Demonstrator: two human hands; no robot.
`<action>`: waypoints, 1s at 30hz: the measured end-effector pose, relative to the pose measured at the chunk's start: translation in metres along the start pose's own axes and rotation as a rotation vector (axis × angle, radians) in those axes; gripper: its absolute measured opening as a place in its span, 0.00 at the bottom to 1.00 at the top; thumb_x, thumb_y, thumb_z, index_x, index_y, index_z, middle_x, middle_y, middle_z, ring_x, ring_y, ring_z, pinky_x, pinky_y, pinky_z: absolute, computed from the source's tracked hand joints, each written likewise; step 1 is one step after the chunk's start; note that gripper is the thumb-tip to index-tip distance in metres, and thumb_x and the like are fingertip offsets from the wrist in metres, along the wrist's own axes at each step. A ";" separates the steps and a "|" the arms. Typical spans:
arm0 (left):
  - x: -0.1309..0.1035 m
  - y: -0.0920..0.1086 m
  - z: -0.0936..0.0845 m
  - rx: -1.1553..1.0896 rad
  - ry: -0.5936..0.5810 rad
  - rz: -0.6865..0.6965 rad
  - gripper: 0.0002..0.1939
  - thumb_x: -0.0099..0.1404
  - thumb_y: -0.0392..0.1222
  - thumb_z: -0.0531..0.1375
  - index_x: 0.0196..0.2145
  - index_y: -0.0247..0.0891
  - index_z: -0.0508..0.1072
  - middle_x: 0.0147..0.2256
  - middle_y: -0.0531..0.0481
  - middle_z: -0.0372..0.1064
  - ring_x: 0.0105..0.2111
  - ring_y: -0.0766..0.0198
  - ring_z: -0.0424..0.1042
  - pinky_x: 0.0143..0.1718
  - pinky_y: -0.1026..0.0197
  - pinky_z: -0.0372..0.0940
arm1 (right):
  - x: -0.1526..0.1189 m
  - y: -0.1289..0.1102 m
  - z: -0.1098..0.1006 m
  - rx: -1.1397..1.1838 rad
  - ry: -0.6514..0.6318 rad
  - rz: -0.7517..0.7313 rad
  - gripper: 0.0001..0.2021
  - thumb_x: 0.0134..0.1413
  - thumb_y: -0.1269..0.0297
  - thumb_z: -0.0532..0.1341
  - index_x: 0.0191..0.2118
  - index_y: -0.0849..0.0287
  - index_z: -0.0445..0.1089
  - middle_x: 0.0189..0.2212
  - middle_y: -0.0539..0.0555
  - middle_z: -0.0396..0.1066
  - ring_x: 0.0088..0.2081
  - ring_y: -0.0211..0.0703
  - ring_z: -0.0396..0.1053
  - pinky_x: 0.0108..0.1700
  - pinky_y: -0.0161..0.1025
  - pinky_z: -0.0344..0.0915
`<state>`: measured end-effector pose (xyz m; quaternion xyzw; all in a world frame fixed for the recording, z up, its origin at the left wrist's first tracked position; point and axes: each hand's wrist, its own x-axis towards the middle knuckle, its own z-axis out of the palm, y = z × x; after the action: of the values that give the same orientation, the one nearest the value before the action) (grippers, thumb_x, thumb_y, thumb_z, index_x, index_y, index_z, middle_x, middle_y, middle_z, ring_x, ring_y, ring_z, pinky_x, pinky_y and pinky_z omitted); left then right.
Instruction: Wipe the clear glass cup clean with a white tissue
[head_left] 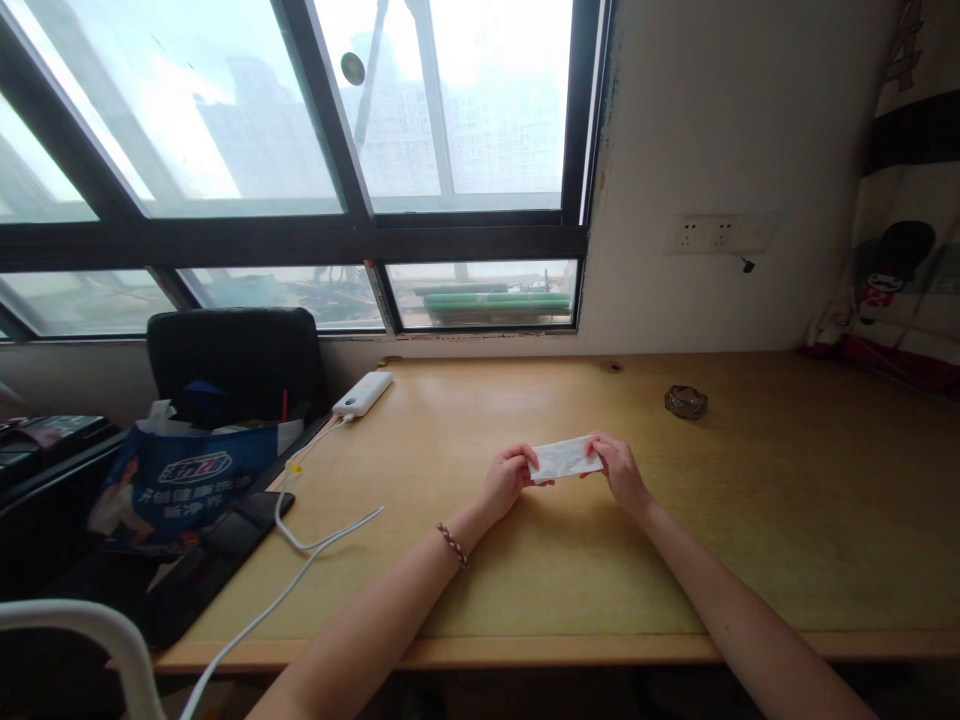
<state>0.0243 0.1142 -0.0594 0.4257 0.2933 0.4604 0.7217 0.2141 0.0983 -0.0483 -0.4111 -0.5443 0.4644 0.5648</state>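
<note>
left hand: i see it pinching the left end of a small flat white paper packet, fingers curled onto its edge; a beaded bracelet sits on that wrist.
right hand: closed on the packet's right end, thumb and fingers clamped on it.
packet: held level between both hands, just above the wide yellow wooden desk, around the middle of it; i cannot tell whether it touches the surface.
far right: a small round glass ashtray sits on the desk, well apart from my hands.
far left: a white rectangular power bank lies near the window, with a white cable trailing toward the near edge.
left edge: a black phone lies flat by the cable, beside a blue printed bag and a black chair.
far wall: white wall sockets sit above the desk.
</note>
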 end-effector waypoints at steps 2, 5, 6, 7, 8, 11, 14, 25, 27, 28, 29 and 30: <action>-0.002 -0.001 0.002 0.034 -0.029 -0.004 0.03 0.46 0.35 0.54 0.21 0.32 0.66 0.24 0.47 0.68 0.24 0.64 0.67 0.29 0.59 0.64 | 0.001 0.001 0.001 -0.002 0.038 0.023 0.09 0.44 0.59 0.56 0.24 0.59 0.59 0.21 0.49 0.61 0.24 0.38 0.61 0.23 0.34 0.63; -0.007 -0.001 0.004 0.091 -0.091 0.001 0.06 0.46 0.35 0.55 0.22 0.30 0.70 0.23 0.44 0.69 0.25 0.61 0.69 0.33 0.55 0.64 | 0.004 0.004 0.000 0.046 0.118 0.031 0.13 0.38 0.60 0.62 0.28 0.57 0.57 0.25 0.48 0.63 0.23 0.36 0.61 0.20 0.31 0.59; -0.008 0.000 0.005 0.107 -0.094 0.019 0.07 0.47 0.36 0.56 0.23 0.29 0.70 0.24 0.44 0.69 0.26 0.60 0.69 0.34 0.54 0.64 | 0.005 0.004 0.000 0.084 0.130 0.036 0.14 0.38 0.61 0.63 0.29 0.57 0.57 0.26 0.48 0.62 0.23 0.35 0.60 0.19 0.30 0.57; -0.009 0.002 0.006 0.115 -0.082 0.049 0.08 0.48 0.36 0.56 0.25 0.29 0.71 0.25 0.43 0.70 0.27 0.59 0.69 0.35 0.54 0.64 | 0.006 0.003 -0.001 0.124 0.127 0.047 0.15 0.38 0.61 0.63 0.31 0.57 0.57 0.27 0.48 0.62 0.23 0.34 0.60 0.19 0.29 0.56; -0.010 0.004 0.007 0.114 -0.058 0.084 0.09 0.49 0.38 0.56 0.27 0.29 0.72 0.29 0.41 0.70 0.29 0.58 0.70 0.35 0.54 0.64 | 0.006 0.002 -0.002 0.159 0.107 0.068 0.15 0.38 0.61 0.63 0.31 0.57 0.57 0.28 0.48 0.62 0.23 0.34 0.61 0.20 0.29 0.56; -0.013 0.010 0.012 0.061 0.002 0.149 0.16 0.53 0.43 0.56 0.38 0.33 0.70 0.42 0.39 0.66 0.36 0.56 0.69 0.37 0.55 0.63 | 0.003 -0.001 -0.002 0.196 -0.015 0.149 0.16 0.37 0.60 0.64 0.32 0.57 0.58 0.27 0.49 0.63 0.24 0.36 0.62 0.21 0.30 0.56; -0.015 0.010 0.019 0.043 -0.033 0.084 0.19 0.53 0.47 0.58 0.42 0.35 0.69 0.44 0.39 0.65 0.39 0.54 0.68 0.37 0.56 0.62 | -0.001 -0.002 0.002 0.151 -0.117 0.169 0.16 0.36 0.60 0.64 0.32 0.58 0.59 0.25 0.48 0.63 0.23 0.35 0.61 0.21 0.29 0.55; -0.012 -0.013 0.013 0.125 -0.193 -0.122 0.21 0.54 0.52 0.56 0.31 0.28 0.73 0.36 0.36 0.69 0.33 0.56 0.69 0.33 0.57 0.62 | 0.002 0.006 0.001 0.092 -0.047 0.057 0.16 0.37 0.63 0.65 0.35 0.58 0.63 0.29 0.49 0.65 0.30 0.37 0.63 0.29 0.31 0.60; -0.011 -0.013 0.010 0.137 -0.176 -0.148 0.21 0.54 0.53 0.57 0.31 0.28 0.73 0.33 0.37 0.70 0.31 0.57 0.70 0.33 0.58 0.62 | 0.005 0.009 -0.001 0.104 0.005 0.038 0.17 0.36 0.63 0.65 0.35 0.58 0.63 0.29 0.50 0.65 0.32 0.38 0.63 0.32 0.32 0.60; -0.010 -0.012 0.009 0.140 -0.168 -0.153 0.21 0.54 0.53 0.57 0.30 0.28 0.73 0.32 0.38 0.70 0.31 0.58 0.70 0.32 0.59 0.62 | 0.006 0.011 -0.002 0.113 0.023 0.032 0.17 0.36 0.63 0.66 0.35 0.58 0.63 0.28 0.50 0.64 0.32 0.38 0.63 0.33 0.33 0.61; -0.010 -0.012 0.009 0.141 -0.163 -0.156 0.21 0.54 0.52 0.57 0.30 0.28 0.73 0.31 0.38 0.70 0.30 0.58 0.70 0.32 0.60 0.62 | 0.006 0.012 -0.003 0.123 0.037 0.026 0.17 0.36 0.63 0.66 0.36 0.58 0.63 0.28 0.50 0.64 0.32 0.38 0.63 0.33 0.33 0.61; -0.011 -0.011 0.010 0.141 -0.162 -0.156 0.20 0.54 0.52 0.57 0.30 0.28 0.73 0.31 0.39 0.70 0.30 0.59 0.70 0.32 0.60 0.62 | 0.007 0.013 -0.003 0.133 0.052 0.019 0.17 0.36 0.64 0.66 0.35 0.58 0.63 0.28 0.50 0.64 0.32 0.38 0.63 0.33 0.33 0.61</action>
<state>0.0325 0.0987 -0.0642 0.4868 0.2979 0.3453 0.7450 0.2162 0.1084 -0.0593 -0.3898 -0.4936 0.4941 0.6002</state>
